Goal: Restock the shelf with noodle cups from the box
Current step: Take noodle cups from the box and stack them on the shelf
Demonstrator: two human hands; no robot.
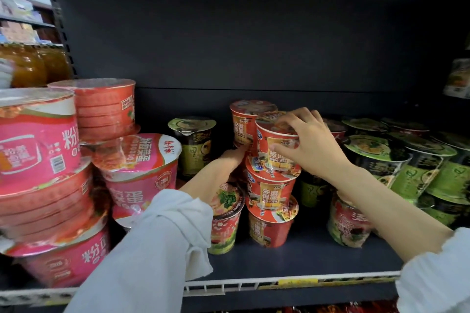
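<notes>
A stack of three orange noodle cups stands mid-shelf. My right hand [309, 141] grips the top orange cup [276, 151] from above and the side, on the middle cup [270, 189] and the bottom cup [270, 226]. Behind them stands another stack with an orange cup [244, 122] on top. My left hand [235, 156] reaches in beside this rear stack and touches it; its fingers are mostly hidden. A red-and-green cup [225, 218] stands under my left forearm. The box is not in view.
Large pink noodle bowls [38, 140] are stacked at the left, leaning. A green cup [192, 145] stands at the back. Green and black cups [407, 160] fill the right side. The dark shelf floor [292, 259] has a white wire front rail [229, 286].
</notes>
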